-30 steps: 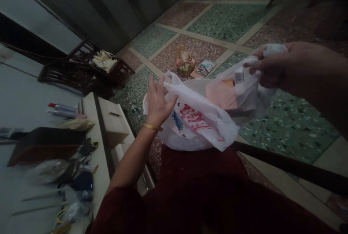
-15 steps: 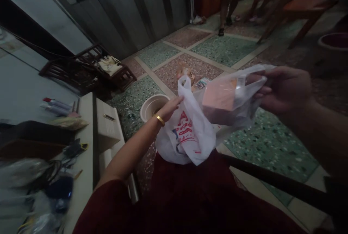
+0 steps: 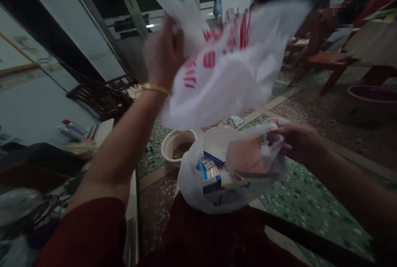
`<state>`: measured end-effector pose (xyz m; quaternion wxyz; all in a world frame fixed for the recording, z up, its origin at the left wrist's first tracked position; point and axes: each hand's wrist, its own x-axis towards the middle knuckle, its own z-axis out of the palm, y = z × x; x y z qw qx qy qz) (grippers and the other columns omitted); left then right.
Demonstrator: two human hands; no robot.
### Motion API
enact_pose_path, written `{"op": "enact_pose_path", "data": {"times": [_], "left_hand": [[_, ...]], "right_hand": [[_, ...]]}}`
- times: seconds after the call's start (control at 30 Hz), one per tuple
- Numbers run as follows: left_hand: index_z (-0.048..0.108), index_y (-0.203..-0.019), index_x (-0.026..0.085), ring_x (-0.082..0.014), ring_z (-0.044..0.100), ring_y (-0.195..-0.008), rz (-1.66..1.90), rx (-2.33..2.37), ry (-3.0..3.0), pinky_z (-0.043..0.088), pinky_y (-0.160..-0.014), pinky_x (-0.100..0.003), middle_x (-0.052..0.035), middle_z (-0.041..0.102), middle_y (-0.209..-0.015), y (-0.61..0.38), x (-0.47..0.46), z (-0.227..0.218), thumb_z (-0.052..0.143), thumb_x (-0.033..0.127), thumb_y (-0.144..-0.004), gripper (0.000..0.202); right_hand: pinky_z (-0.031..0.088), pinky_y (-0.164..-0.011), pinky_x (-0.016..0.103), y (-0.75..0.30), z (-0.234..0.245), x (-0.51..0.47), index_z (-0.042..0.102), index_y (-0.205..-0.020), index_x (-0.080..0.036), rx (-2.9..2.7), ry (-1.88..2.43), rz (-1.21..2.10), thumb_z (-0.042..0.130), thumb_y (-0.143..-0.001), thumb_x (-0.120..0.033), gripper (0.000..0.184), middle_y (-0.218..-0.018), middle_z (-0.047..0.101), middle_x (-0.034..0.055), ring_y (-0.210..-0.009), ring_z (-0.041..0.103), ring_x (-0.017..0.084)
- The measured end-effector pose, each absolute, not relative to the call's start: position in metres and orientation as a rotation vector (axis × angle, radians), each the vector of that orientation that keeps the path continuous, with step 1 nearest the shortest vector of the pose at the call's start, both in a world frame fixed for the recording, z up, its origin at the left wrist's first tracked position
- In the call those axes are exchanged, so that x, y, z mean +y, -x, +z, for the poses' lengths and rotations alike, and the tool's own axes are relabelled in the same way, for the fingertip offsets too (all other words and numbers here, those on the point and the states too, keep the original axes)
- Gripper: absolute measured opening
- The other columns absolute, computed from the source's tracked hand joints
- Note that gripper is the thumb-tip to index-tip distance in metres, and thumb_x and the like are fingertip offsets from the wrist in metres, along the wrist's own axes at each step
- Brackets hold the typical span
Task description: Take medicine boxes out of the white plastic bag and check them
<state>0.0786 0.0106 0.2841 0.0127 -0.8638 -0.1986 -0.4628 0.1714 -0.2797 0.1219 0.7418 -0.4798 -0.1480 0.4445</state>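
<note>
With left-hand fingers (image 3: pixel 178 43) clamped on red-printed plastic (image 3: pixel 229 70), had the box-filled bag (image 3: pixel 225 196) at their 5 o'clock, way nearer the right hand (image 3: pixel 297 141) pinching its 2-o'clock rim.

We see a speckled floor (image 3: pixel 316 201) through the middle and right of the frame, its green and reddish-brown panels parted by pale strips. On it we find a pale bucket (image 3: pixel 168 148) left of centre, a flat printed item (image 3: pixel 235 122) near the centre, partly hidden, and, towards the right edge, an orange-brown wooden chair (image 3: pixel 331 59) and a round tub (image 3: pixel 372 99). At bottom centre, we see a dark red lap (image 3: pixel 214 236) with a bulging translucent bag (image 3: pixel 228 205) against it. On the pale cabinet top (image 3: pixel 104 130) at the left, we make out bottles (image 3: pixel 74 130), a dark box (image 3: pixel 27 170) and blurred clear plastic (image 3: pixel 20 201).
</note>
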Motion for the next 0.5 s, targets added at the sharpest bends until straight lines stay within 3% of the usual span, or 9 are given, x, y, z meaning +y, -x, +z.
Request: {"op": "enact_pose_path", "data": {"times": [0.07,0.17,0.27,0.37,0.5], "left_hand": [[0.052,-0.128,0.017,-0.0211,0.063,-0.088,-1.185,-0.650,2.719,0.045,-0.083,-0.033,-0.0060,0.064,-0.086,-0.085,0.001,0.250,0.045,0.033,-0.095,0.037],[0.057,-0.119,0.019,-0.0196,0.063,-0.087,-1.168,-0.626,2.788,0.044,-0.078,-0.029,-0.0069,0.067,-0.085,-0.101,0.011,0.209,0.046,0.034,-0.094,0.031],[0.062,-0.108,0.017,-0.0210,0.062,-0.087,-1.202,-0.774,2.813,0.044,-0.077,-0.030,-0.0105,0.068,-0.092,-0.111,0.038,0.205,0.049,0.033,-0.093,0.026],[0.061,-0.110,0.015,-0.0211,0.063,-0.085,-1.210,-0.889,2.850,0.044,-0.075,-0.031,-0.0116,0.068,-0.091,-0.108,0.052,0.208,0.052,0.031,-0.091,0.027],[0.061,-0.115,0.015,-0.0200,0.063,-0.082,-0.948,-0.577,3.056,0.045,-0.073,-0.029,-0.0095,0.069,-0.089,-0.106,0.023,0.168,0.048,0.026,-0.092,0.029]], "right_hand": [[0.020,-0.032,0.016,-0.166,0.119,-0.278,0.047,-0.067,-0.015,-0.367,1.107,0.996,0.071,-0.045,-0.024,0.034,-0.052,0.044,-0.0026,-0.031,0.029,0.005],[0.022,-0.032,0.016,-0.161,0.114,-0.275,0.047,-0.069,-0.014,-0.402,1.157,0.989,0.071,-0.045,-0.026,0.036,-0.053,0.046,-0.0024,-0.033,0.030,0.004],[0.024,-0.033,0.016,-0.159,0.110,-0.272,0.046,-0.071,-0.014,-0.417,1.168,0.988,0.068,-0.045,-0.026,0.036,-0.053,0.046,-0.0028,-0.033,0.030,0.005],[0.028,-0.035,0.017,-0.159,0.110,-0.269,0.043,-0.073,-0.015,-0.405,1.143,0.953,0.069,-0.046,-0.024,0.038,-0.055,0.046,-0.0026,-0.037,0.035,0.006],[0.037,-0.040,0.018,-0.165,0.117,-0.272,0.040,-0.075,-0.016,-0.279,1.013,0.812,0.066,-0.047,-0.019,0.038,-0.060,0.046,-0.0035,-0.042,0.040,0.006]]}}
